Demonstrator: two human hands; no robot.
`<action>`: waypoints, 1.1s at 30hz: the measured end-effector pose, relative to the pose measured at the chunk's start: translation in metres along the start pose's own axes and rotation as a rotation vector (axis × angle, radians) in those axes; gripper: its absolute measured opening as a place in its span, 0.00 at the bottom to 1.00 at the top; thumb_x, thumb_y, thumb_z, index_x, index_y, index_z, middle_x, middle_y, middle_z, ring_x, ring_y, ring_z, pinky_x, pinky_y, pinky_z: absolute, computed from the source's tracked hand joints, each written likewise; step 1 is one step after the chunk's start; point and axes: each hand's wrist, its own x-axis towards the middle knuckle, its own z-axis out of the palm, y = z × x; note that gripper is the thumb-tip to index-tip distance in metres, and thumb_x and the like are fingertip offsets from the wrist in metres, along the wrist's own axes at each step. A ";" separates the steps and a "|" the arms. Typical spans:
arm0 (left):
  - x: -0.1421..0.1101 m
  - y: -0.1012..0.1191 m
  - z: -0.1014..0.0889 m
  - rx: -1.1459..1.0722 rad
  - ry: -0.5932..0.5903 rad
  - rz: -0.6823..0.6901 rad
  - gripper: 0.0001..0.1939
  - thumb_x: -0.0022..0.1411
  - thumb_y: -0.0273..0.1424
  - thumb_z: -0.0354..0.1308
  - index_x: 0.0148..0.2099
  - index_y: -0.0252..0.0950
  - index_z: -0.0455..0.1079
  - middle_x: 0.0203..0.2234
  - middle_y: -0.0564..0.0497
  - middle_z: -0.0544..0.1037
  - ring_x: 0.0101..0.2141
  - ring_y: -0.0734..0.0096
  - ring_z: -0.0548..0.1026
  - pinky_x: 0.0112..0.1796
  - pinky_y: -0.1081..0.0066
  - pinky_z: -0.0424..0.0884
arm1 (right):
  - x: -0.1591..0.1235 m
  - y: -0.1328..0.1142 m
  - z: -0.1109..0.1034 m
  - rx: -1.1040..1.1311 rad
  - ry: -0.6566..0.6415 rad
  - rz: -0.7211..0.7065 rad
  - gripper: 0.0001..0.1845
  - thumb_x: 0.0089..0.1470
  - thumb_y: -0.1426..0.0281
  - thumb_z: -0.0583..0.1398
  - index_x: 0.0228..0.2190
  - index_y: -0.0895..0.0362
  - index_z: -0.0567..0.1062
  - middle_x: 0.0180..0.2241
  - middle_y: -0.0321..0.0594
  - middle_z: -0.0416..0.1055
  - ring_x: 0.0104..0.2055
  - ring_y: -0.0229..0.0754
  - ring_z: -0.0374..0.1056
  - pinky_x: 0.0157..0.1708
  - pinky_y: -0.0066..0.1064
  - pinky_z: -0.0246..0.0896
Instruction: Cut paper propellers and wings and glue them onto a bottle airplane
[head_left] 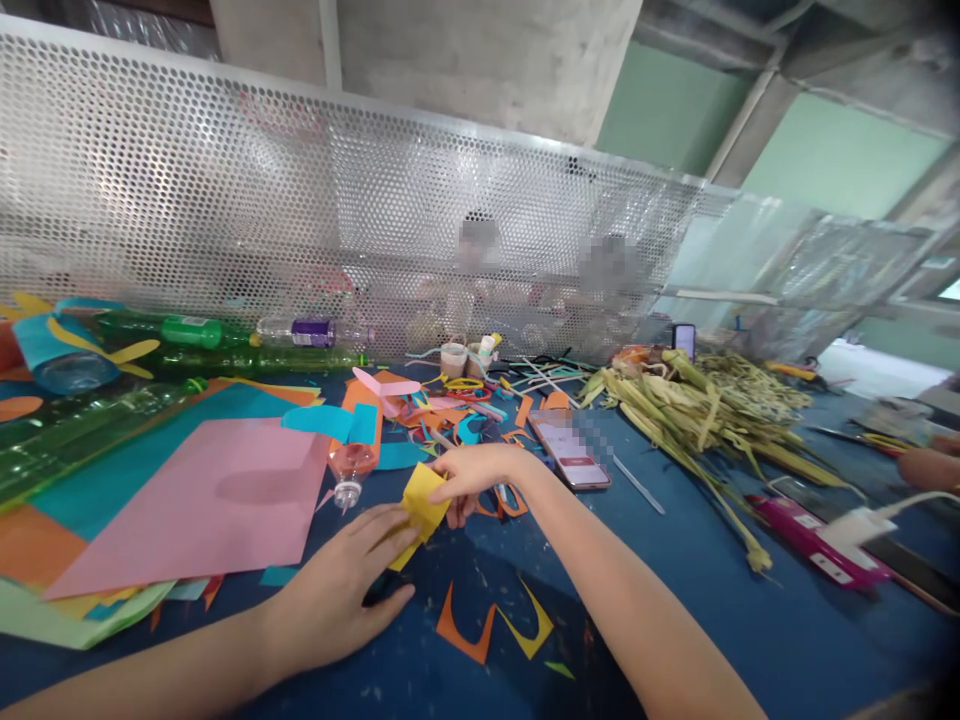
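Observation:
A folded piece of yellow paper stands tilted between my hands over the blue table. My right hand reaches in from the right and pinches its upper right edge; some of those fingers are hidden behind the wrist. At the paper's left side, the fingertips of my left hand hold it, with the thumb stretched apart. Just beyond lies a cut plastic bottle top with orange and blue paper on it. Nearer to me are an orange paper offcut and a yellow paper offcut.
Pink paper tops a stack of coloured sheets on the left, near green bottles. A phone, dried husks and a magenta power strip lie right. A perforated metal screen stands behind, people beyond it.

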 end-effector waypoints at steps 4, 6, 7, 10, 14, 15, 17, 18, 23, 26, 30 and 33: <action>0.001 0.000 -0.002 -0.076 0.051 0.024 0.21 0.55 0.22 0.51 0.52 0.40 0.65 0.46 0.45 0.71 0.49 0.61 0.68 0.48 0.61 0.69 | -0.008 -0.001 -0.008 -0.044 0.118 0.025 0.18 0.56 0.58 0.53 0.31 0.60 0.70 0.20 0.38 0.74 0.25 0.38 0.73 0.28 0.27 0.68; 0.000 -0.001 -0.002 -0.092 0.049 0.040 0.21 0.55 0.20 0.49 0.50 0.39 0.66 0.45 0.45 0.72 0.49 0.62 0.68 0.49 0.61 0.69 | -0.015 0.000 -0.017 -0.121 0.420 0.002 0.24 0.57 0.53 0.48 0.28 0.60 0.71 0.21 0.41 0.75 0.23 0.38 0.72 0.26 0.27 0.67; 0.000 -0.001 -0.002 -0.095 0.046 0.046 0.20 0.55 0.20 0.48 0.49 0.39 0.67 0.45 0.45 0.72 0.49 0.62 0.68 0.49 0.61 0.69 | -0.019 0.001 -0.022 -0.191 0.618 -0.014 0.26 0.58 0.53 0.47 0.28 0.60 0.71 0.22 0.42 0.76 0.23 0.38 0.72 0.25 0.27 0.67; -0.001 -0.001 -0.003 -0.100 0.054 0.068 0.19 0.54 0.20 0.49 0.47 0.38 0.68 0.43 0.46 0.74 0.48 0.63 0.70 0.49 0.62 0.69 | -0.033 0.008 -0.037 -0.304 0.893 -0.025 0.21 0.59 0.59 0.46 0.34 0.60 0.71 0.29 0.47 0.76 0.29 0.40 0.73 0.30 0.28 0.66; 0.001 0.002 -0.005 -0.128 0.093 0.106 0.19 0.51 0.20 0.50 0.45 0.37 0.69 0.41 0.47 0.77 0.46 0.64 0.73 0.47 0.65 0.70 | -0.035 0.017 -0.043 -0.446 0.966 -0.034 0.13 0.55 0.65 0.53 0.32 0.60 0.73 0.32 0.46 0.75 0.34 0.41 0.72 0.33 0.29 0.63; 0.002 0.002 -0.005 -0.138 0.098 0.108 0.18 0.51 0.20 0.50 0.44 0.37 0.70 0.40 0.47 0.77 0.45 0.64 0.73 0.47 0.65 0.71 | -0.032 0.018 -0.041 -0.481 0.947 -0.039 0.10 0.52 0.65 0.56 0.31 0.59 0.74 0.32 0.44 0.75 0.34 0.41 0.72 0.34 0.28 0.63; 0.002 0.003 -0.006 -0.158 0.090 0.099 0.17 0.50 0.20 0.49 0.42 0.37 0.70 0.40 0.47 0.77 0.46 0.64 0.73 0.45 0.65 0.71 | -0.019 0.021 -0.036 -0.545 0.896 -0.041 0.07 0.47 0.66 0.60 0.28 0.57 0.75 0.31 0.41 0.76 0.34 0.42 0.71 0.34 0.28 0.61; 0.003 0.003 -0.007 -0.167 0.082 0.094 0.17 0.50 0.21 0.49 0.41 0.37 0.71 0.41 0.46 0.77 0.46 0.63 0.73 0.45 0.65 0.71 | -0.012 0.022 -0.033 -0.572 0.874 -0.035 0.07 0.45 0.66 0.62 0.26 0.57 0.75 0.29 0.40 0.75 0.34 0.43 0.71 0.33 0.28 0.61; 0.004 0.003 -0.010 -0.188 0.010 0.125 0.16 0.50 0.21 0.49 0.40 0.38 0.70 0.43 0.46 0.76 0.47 0.64 0.72 0.50 0.61 0.67 | 0.016 0.031 -0.026 -0.620 0.832 0.010 0.06 0.40 0.71 0.64 0.18 0.58 0.72 0.23 0.41 0.73 0.30 0.45 0.70 0.30 0.30 0.58; 0.003 0.003 -0.015 -0.203 -0.024 0.111 0.16 0.50 0.26 0.52 0.43 0.38 0.70 0.45 0.46 0.75 0.48 0.61 0.71 0.53 0.57 0.62 | 0.013 0.028 -0.027 -0.570 0.837 -0.018 0.06 0.45 0.71 0.60 0.20 0.59 0.71 0.22 0.42 0.73 0.28 0.43 0.69 0.29 0.29 0.58; 0.004 0.001 -0.017 -0.214 -0.062 0.093 0.20 0.53 0.35 0.55 0.50 0.38 0.68 0.47 0.45 0.73 0.50 0.59 0.69 0.53 0.56 0.61 | -0.009 0.005 -0.021 -0.415 0.865 -0.127 0.14 0.58 0.66 0.47 0.42 0.58 0.65 0.28 0.39 0.73 0.27 0.37 0.67 0.27 0.27 0.60; 0.004 0.000 -0.015 -0.202 -0.079 0.072 0.23 0.53 0.39 0.56 0.51 0.40 0.67 0.47 0.45 0.73 0.51 0.56 0.68 0.53 0.53 0.61 | -0.022 -0.019 -0.007 0.031 0.808 -0.500 0.16 0.59 0.64 0.45 0.48 0.54 0.57 0.30 0.35 0.71 0.27 0.34 0.66 0.29 0.27 0.62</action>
